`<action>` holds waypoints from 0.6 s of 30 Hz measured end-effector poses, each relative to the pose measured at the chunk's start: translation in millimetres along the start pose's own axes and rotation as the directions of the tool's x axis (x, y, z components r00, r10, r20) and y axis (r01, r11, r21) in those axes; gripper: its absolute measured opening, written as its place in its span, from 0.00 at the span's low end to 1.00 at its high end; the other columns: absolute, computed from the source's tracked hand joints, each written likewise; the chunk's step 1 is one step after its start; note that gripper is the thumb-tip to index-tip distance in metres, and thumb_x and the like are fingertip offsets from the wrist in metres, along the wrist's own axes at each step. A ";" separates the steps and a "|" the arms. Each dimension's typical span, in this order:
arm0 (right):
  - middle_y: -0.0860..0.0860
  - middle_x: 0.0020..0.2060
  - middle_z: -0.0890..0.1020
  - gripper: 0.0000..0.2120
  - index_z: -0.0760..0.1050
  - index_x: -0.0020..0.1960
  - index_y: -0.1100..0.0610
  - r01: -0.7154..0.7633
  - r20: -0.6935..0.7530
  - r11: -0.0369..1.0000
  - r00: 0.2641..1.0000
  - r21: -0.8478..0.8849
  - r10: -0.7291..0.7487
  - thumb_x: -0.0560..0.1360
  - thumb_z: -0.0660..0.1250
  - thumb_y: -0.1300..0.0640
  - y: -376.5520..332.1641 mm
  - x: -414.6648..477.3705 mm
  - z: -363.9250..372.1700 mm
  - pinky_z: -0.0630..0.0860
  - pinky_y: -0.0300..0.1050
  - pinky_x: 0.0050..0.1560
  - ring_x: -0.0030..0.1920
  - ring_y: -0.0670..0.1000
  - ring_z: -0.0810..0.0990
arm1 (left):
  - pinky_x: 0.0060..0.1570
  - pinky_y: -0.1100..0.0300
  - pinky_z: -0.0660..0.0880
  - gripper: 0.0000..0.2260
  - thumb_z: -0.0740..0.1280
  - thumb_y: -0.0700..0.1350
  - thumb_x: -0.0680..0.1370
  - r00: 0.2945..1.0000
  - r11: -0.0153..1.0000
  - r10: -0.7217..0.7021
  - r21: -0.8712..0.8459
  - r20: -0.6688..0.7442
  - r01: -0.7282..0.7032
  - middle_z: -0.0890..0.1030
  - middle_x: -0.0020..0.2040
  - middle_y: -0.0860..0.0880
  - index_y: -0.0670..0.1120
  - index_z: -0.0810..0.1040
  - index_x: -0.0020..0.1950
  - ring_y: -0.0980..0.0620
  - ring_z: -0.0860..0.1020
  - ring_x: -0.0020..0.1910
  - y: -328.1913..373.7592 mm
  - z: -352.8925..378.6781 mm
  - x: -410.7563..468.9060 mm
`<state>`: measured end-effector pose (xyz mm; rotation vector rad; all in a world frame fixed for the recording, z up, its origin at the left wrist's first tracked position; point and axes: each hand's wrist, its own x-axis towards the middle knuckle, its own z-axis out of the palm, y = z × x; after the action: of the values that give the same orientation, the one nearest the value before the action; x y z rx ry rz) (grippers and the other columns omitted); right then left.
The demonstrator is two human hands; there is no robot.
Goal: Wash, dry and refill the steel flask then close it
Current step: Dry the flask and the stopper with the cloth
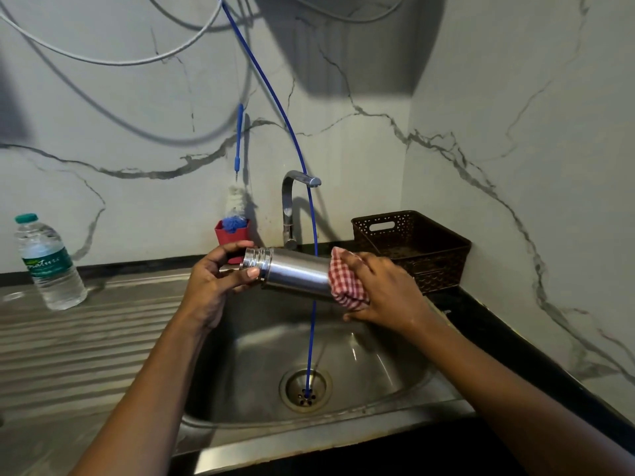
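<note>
- The clear plastic water bottle (49,266) with a teal cap stands on the ribbed steel drainboard (86,338) left of the sink. Its green label has pale script on it, too blurred to read.
- The plain steel flask (292,273) lies nearly level in the air over the steel sink (240,355). Its ringed neck points left, and no writing shows on it.
- The left hand (213,286) grips the neck, with the thumb in front and the fingers curled behind. It covers the mouth, so I cannot tell whether a lid is on.
- The right hand (381,290) clutches a red-and-white checked cloth (347,283) wrapped round the flask's base, which is hidden.
- A thin blue tube (275,97) hangs from above, passes behind the flask and ends at the sink's drain (305,389).
- Behind the sink stands the chrome tap (292,207). Left of the tap, a red holder (223,235) holds a white-and-blue bottle brush (236,201).
- A dark brown perforated plastic basket (412,249) sits on the black table (515,345) right of the sink. The right hand partly blocks its near corner.
</note>
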<state>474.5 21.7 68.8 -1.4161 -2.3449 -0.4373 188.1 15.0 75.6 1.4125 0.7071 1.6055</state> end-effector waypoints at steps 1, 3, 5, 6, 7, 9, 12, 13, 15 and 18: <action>0.54 0.70 0.65 0.52 0.44 0.76 0.47 -0.013 0.014 1.000 1.000 0.015 0.013 0.64 0.70 0.34 -0.8 2.4 -2.9 0.67 0.53 0.64 0.65 0.55 0.68 | 0.37 0.62 0.80 0.29 0.82 0.48 0.52 1.000 1.000 0.003 0.004 -0.004 -0.003 0.83 0.45 0.52 0.49 0.80 0.51 0.55 0.81 0.43 -0.3 0.9 -0.5; 0.54 0.69 0.65 0.52 0.44 0.77 0.47 0.015 0.007 1.000 1.000 0.025 -0.015 0.64 0.70 0.33 -14.3 14.6 -9.8 0.67 0.53 0.65 0.65 0.55 0.68 | 0.39 0.61 0.80 0.29 0.82 0.49 0.52 1.000 1.000 0.018 0.022 -0.010 -0.018 0.83 0.46 0.52 0.49 0.80 0.51 0.55 0.81 0.44 -1.0 2.4 -0.8; 0.54 0.68 0.66 0.52 0.46 0.76 0.47 0.092 -0.020 0.995 0.996 0.042 -0.091 0.64 0.71 0.34 -36.0 31.4 -16.9 0.69 0.54 0.63 0.64 0.56 0.69 | 0.42 0.61 0.80 0.29 0.83 0.52 0.52 0.999 0.998 0.037 0.042 0.002 -0.037 0.83 0.47 0.51 0.50 0.82 0.51 0.53 0.81 0.45 -0.8 2.9 -1.1; 0.55 0.68 0.67 0.51 0.47 0.76 0.48 0.131 -0.033 0.990 0.991 0.053 -0.129 0.64 0.71 0.35 -47.0 38.8 -19.5 0.71 0.54 0.62 0.63 0.57 0.70 | 0.43 0.61 0.80 0.30 0.83 0.53 0.52 0.999 0.998 0.044 0.049 0.010 -0.044 0.83 0.48 0.51 0.51 0.82 0.51 0.52 0.81 0.46 -0.3 2.4 -1.7; 0.56 0.67 0.67 0.50 0.48 0.76 0.48 0.163 -0.048 0.985 0.986 0.053 -0.160 0.64 0.72 0.36 -56.2 45.2 -21.4 0.72 0.54 0.60 0.62 0.57 0.70 | 0.43 0.61 0.80 0.30 0.83 0.54 0.52 0.999 0.997 0.050 0.056 0.013 -0.051 0.83 0.48 0.50 0.51 0.82 0.51 0.52 0.81 0.46 -0.5 1.7 -1.9; 0.56 0.65 0.69 0.48 0.49 0.76 0.48 0.200 -0.075 0.980 0.977 0.022 -0.198 0.65 0.72 0.39 -67.2 52.4 -23.1 0.75 0.54 0.56 0.60 0.58 0.72 | 0.43 0.61 0.79 0.29 0.83 0.54 0.53 0.999 0.997 0.050 0.062 0.011 -0.051 0.82 0.50 0.51 0.51 0.82 0.52 0.52 0.80 0.47 -1.6 -1.1 -1.7; 0.57 0.63 0.70 0.48 0.50 0.74 0.49 0.216 -0.088 0.976 0.972 -0.034 -0.218 0.64 0.73 0.41 -64.9 53.0 -19.5 0.74 0.54 0.55 0.58 0.58 0.73 | 0.46 0.60 0.79 0.29 0.83 0.52 0.54 0.999 0.998 0.039 0.055 0.034 -0.041 0.82 0.52 0.50 0.51 0.82 0.53 0.52 0.80 0.49 -0.9 -1.7 -2.6; 0.58 0.62 0.71 0.48 0.50 0.73 0.49 0.227 -0.102 0.972 0.967 -0.060 -0.232 0.63 0.74 0.41 -62.4 51.8 -18.3 0.74 0.55 0.54 0.58 0.59 0.73 | 0.46 0.60 0.79 0.29 0.83 0.52 0.54 0.999 0.997 0.026 0.071 0.044 -0.030 0.82 0.52 0.49 0.51 0.81 0.53 0.51 0.80 0.51 -1.3 -0.9 -2.3; 0.59 0.59 0.74 0.48 0.52 0.70 0.50 0.241 -0.191 0.960 0.945 -0.143 -0.265 0.60 0.76 0.41 -56.6 49.1 -14.5 0.76 0.56 0.50 0.54 0.60 0.76 | 0.45 0.59 0.79 0.31 0.83 0.53 0.54 0.999 0.994 -0.022 0.104 0.046 0.018 0.82 0.53 0.49 0.50 0.80 0.55 0.51 0.80 0.50 -1.4 3.9 -2.1; 0.60 0.56 0.77 0.43 0.59 0.68 0.52 0.233 -0.352 0.925 0.874 -0.301 -0.334 0.61 0.75 0.41 -53.7 47.3 -10.7 0.77 0.55 0.46 0.51 0.60 0.78 | 0.39 0.60 0.79 0.34 0.82 0.58 0.52 0.990 0.986 -0.142 0.092 -0.012 0.142 0.83 0.52 0.50 0.50 0.80 0.55 0.52 0.82 0.47 -0.2 12.3 -2.0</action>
<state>407.9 29.7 96.0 -0.9506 -2.2108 -1.0349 200.1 11.9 77.0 1.3912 0.8753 1.4826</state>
